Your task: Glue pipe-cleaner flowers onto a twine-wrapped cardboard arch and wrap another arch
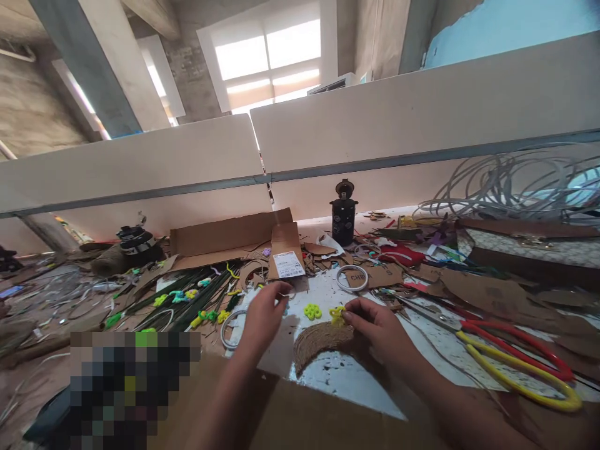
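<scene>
My right hand [375, 322] pinches a small yellow flower [337, 316], which looks made of fuzzy craft wire, above a crescent [312, 350] wrapped in brown twine. A second flower [312, 311], yellow-green, lies on the white tabletop just beyond the crescent. To the left, my left hand [265, 317] is raised with its fingers curled together near the front of a cardboard box. Something small and pale shows at those fingertips, too small to name. One white ring [229, 330] lies beside my left wrist, and another white ring [352, 279] rests farther back.
Large scissors [520, 362] with red and yellow handles lie at right, among cardboard scraps [478, 294]. An open cardboard box [225, 240] and a black bottle [344, 215] stand at the back. Green stems with colourful flowers [187, 297] spread left. Coiled clear tubing [506, 181] sits back right.
</scene>
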`<control>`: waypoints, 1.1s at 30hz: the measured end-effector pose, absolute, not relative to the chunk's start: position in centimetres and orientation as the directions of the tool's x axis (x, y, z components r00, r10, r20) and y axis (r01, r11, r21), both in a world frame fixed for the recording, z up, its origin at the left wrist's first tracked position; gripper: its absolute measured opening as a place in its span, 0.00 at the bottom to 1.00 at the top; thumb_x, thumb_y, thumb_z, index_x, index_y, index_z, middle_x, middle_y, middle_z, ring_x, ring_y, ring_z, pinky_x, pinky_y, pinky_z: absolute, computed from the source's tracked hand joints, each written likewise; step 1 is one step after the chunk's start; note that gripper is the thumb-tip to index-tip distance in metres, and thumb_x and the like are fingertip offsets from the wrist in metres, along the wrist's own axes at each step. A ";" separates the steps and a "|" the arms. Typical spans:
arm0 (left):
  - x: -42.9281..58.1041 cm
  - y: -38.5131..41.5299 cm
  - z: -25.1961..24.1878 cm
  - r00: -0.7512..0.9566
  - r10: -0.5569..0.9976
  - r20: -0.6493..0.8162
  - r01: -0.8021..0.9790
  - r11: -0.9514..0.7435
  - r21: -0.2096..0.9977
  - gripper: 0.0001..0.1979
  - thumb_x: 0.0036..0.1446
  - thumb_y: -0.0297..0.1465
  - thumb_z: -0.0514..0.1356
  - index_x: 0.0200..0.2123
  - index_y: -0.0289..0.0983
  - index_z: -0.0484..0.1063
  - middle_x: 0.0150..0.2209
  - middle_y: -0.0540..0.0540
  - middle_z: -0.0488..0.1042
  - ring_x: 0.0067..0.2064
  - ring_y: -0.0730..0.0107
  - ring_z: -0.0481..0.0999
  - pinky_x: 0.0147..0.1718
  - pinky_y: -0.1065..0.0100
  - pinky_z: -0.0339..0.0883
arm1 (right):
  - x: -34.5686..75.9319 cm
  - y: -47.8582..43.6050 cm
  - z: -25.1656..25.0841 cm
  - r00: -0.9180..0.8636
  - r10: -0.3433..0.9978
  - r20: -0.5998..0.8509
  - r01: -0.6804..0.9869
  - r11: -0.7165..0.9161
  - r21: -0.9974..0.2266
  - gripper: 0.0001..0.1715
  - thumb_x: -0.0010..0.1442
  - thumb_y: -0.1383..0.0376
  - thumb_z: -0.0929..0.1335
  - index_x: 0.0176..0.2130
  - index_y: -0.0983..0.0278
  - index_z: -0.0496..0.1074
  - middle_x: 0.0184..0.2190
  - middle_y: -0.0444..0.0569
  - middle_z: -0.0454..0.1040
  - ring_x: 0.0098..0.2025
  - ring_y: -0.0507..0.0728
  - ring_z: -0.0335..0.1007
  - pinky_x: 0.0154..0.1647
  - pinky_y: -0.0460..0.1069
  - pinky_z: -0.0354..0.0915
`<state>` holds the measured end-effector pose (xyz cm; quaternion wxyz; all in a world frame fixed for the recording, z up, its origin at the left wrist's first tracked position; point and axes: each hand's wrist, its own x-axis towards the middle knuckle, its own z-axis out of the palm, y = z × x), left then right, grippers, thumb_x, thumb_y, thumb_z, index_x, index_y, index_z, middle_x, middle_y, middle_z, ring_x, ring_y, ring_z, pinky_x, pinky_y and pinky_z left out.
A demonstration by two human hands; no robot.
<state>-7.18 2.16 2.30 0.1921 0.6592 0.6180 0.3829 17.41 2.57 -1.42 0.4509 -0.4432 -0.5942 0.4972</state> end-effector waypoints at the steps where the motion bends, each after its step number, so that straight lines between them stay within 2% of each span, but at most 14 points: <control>1: -8.4 2.4 2.6 -0.067 0.961 0.268 0.768 -0.122 0.629 0.12 0.59 0.25 0.57 0.44 0.38 0.78 0.46 0.41 0.80 0.50 0.57 0.76 0.52 0.59 0.64 | 17.4 2.6 -1.5 -0.197 0.976 0.092 0.085 0.110 -0.990 0.18 0.53 0.50 0.71 0.33 0.62 0.73 0.28 0.45 0.72 0.30 0.56 0.63 0.31 0.50 0.58; 3: -10.2 2.7 2.7 -0.065 0.974 0.219 0.886 -0.045 0.461 0.14 0.60 0.25 0.57 0.45 0.37 0.79 0.48 0.39 0.80 0.53 0.53 0.74 0.54 0.57 0.62 | 17.4 2.6 -1.6 -0.197 0.976 0.095 0.094 0.116 -0.989 0.18 0.53 0.50 0.71 0.33 0.62 0.73 0.28 0.45 0.71 0.30 0.56 0.62 0.30 0.50 0.57; 6: -10.6 2.8 2.0 -0.034 0.989 0.145 0.952 -0.012 0.306 0.14 0.60 0.30 0.60 0.47 0.36 0.80 0.48 0.37 0.78 0.54 0.51 0.73 0.54 0.57 0.62 | 17.4 2.6 -1.9 -0.203 0.974 0.100 0.089 0.121 -0.989 0.17 0.53 0.51 0.71 0.33 0.62 0.74 0.27 0.45 0.71 0.29 0.55 0.62 0.30 0.49 0.56; 9: -9.6 2.9 1.3 -0.011 0.989 0.145 0.980 -0.018 0.199 0.13 0.58 0.30 0.62 0.46 0.38 0.80 0.47 0.38 0.77 0.54 0.50 0.72 0.51 0.58 0.63 | 17.4 2.7 -2.0 -0.206 0.973 0.106 0.085 0.126 -0.988 0.17 0.53 0.51 0.71 0.33 0.63 0.74 0.28 0.45 0.71 0.30 0.55 0.61 0.30 0.50 0.56; 12: -8.9 2.9 1.1 0.007 0.988 0.157 0.986 -0.033 0.162 0.10 0.54 0.26 0.63 0.40 0.38 0.80 0.44 0.39 0.77 0.52 0.50 0.71 0.48 0.60 0.63 | 17.4 2.6 -1.7 -0.205 0.973 0.107 0.087 0.127 -0.988 0.17 0.53 0.51 0.71 0.33 0.62 0.73 0.28 0.45 0.71 0.30 0.55 0.61 0.31 0.50 0.55; 15: -8.7 2.9 1.1 -0.001 0.981 0.194 0.968 -0.048 0.246 0.08 0.51 0.21 0.61 0.35 0.37 0.77 0.41 0.41 0.78 0.48 0.54 0.73 0.46 0.61 0.63 | 17.5 2.5 -1.4 -0.205 0.974 0.098 0.077 0.116 -0.990 0.17 0.52 0.51 0.71 0.33 0.62 0.73 0.28 0.45 0.71 0.30 0.55 0.62 0.31 0.50 0.55; 17: -8.7 2.9 0.9 -0.035 0.979 0.201 0.905 -0.054 0.422 0.07 0.51 0.22 0.60 0.34 0.37 0.75 0.37 0.43 0.78 0.43 0.58 0.74 0.43 0.63 0.63 | 17.5 2.5 -1.3 -0.206 0.973 0.107 0.074 0.124 -0.989 0.17 0.53 0.51 0.71 0.33 0.62 0.73 0.29 0.45 0.71 0.30 0.55 0.62 0.31 0.50 0.55; 20: -8.4 3.1 0.3 -0.053 0.989 0.137 0.644 -0.071 0.761 0.12 0.51 0.28 0.61 0.42 0.38 0.74 0.35 0.46 0.79 0.38 0.62 0.76 0.38 0.65 0.65 | 17.5 2.7 -1.4 -0.203 0.971 0.125 0.092 0.146 -0.985 0.16 0.53 0.52 0.70 0.33 0.62 0.72 0.29 0.45 0.71 0.31 0.56 0.63 0.32 0.50 0.55; 22: -8.1 3.2 -0.1 -0.015 0.997 0.079 0.469 -0.063 0.881 0.16 0.49 0.32 0.63 0.44 0.37 0.75 0.35 0.46 0.80 0.38 0.62 0.77 0.38 0.66 0.66 | 17.5 2.7 -1.6 -0.203 0.971 0.130 0.101 0.153 -0.983 0.15 0.53 0.53 0.70 0.33 0.62 0.72 0.29 0.44 0.71 0.32 0.56 0.63 0.32 0.50 0.56; 26: -7.5 3.2 -0.4 0.003 1.000 -0.002 0.325 0.001 0.946 0.12 0.47 0.36 0.65 0.34 0.37 0.78 0.36 0.45 0.81 0.38 0.62 0.78 0.41 0.65 0.67 | 17.5 2.8 -1.6 -0.198 0.971 0.134 0.103 0.156 -0.982 0.14 0.53 0.53 0.70 0.32 0.62 0.72 0.28 0.43 0.71 0.30 0.55 0.63 0.31 0.50 0.56; 33: -7.4 2.9 -0.5 -0.038 0.999 -0.011 0.273 0.021 0.962 0.14 0.47 0.40 0.67 0.34 0.37 0.77 0.34 0.45 0.80 0.36 0.63 0.77 0.36 0.67 0.67 | 17.4 2.7 -1.5 -0.181 0.971 0.157 0.127 0.182 -0.975 0.14 0.54 0.54 0.70 0.32 0.62 0.74 0.28 0.45 0.73 0.31 0.56 0.65 0.33 0.50 0.59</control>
